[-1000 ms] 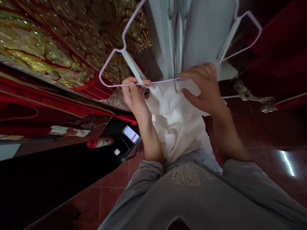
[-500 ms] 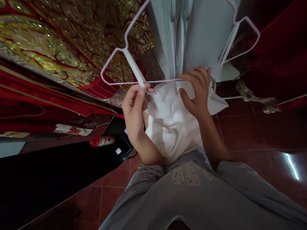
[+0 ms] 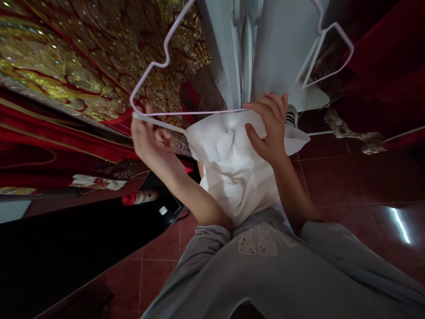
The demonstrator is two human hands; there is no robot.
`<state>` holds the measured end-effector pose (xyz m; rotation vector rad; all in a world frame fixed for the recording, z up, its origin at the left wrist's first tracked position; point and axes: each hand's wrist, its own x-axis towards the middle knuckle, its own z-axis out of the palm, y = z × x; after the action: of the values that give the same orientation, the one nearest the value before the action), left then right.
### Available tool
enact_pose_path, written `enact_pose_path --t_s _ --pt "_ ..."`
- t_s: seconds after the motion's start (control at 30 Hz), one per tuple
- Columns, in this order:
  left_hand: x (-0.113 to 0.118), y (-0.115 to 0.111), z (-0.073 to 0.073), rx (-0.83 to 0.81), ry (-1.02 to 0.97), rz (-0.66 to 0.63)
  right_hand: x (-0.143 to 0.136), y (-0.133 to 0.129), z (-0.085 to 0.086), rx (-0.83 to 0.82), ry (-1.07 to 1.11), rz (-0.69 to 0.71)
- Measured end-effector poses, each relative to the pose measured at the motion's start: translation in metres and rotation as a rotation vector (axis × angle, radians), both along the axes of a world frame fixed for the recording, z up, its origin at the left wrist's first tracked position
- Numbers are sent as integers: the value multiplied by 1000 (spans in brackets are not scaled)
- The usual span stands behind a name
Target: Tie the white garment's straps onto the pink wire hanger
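A pale pink hanger [image 3: 166, 48] spans the upper view, its hook out of frame. My left hand [image 3: 149, 137], slightly blurred, is at the hanger's lower left corner, its fingers curled on a white strap [image 3: 166, 125]. That strap runs to a white cloth garment [image 3: 232, 146] hanging below the bottom bar. On the right side, another white strap [image 3: 314, 60] loops over the hanger's notch. My right hand [image 3: 272, 128] has its fingers spread, the fingertips at the bottom bar and the thumb apart below it. The garment's upper edge lies close under the bar.
Sequined red and gold garments [image 3: 83, 66] hang at left, dark red cloth [image 3: 381, 75] at right. A black table [image 3: 83, 235] holds a red-capped bottle [image 3: 139, 197], a phone [image 3: 174, 204] and a small white case [image 3: 163, 210]. Grey panels [image 3: 282, 44] stand ahead above red floor tiles [image 3: 348, 181].
My left hand has moved left and outward with the strap, which has come off the hanger's left notch and now reaches the lower corner. My right hand has barely moved.
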<state>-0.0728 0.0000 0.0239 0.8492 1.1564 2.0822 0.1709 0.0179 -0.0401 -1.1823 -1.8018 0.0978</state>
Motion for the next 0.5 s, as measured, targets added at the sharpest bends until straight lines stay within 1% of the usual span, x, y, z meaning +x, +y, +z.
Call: enact_pose_path --t_s 0.07,0.1,0.17,0.23,0.3,0.4,0.43,0.5 --pt "14 -5 -11 -22 -6 -118 -1 -1 1 -47 -18 -14" --pt "24 -7 -14 -34 -3 -211 -2 -1 1 -47 -20 -22" --pt "45 -10 -15 5 -9 -319 -4 -2 1 13 7 -21" --pt "64 -9 -13 68 -39 -357 -6 -2 3 110 57 -2" --pt "76 -5 -13 141 -93 -362 -6 -3 6 166 109 32" --pt "81 2 -15 207 -137 -402 3 -4 13 162 156 99" --pt "81 3 -16 213 -134 -422 10 -4 14 184 202 99" --pt "80 4 -16 213 -114 -447 28 0 10 278 356 31"
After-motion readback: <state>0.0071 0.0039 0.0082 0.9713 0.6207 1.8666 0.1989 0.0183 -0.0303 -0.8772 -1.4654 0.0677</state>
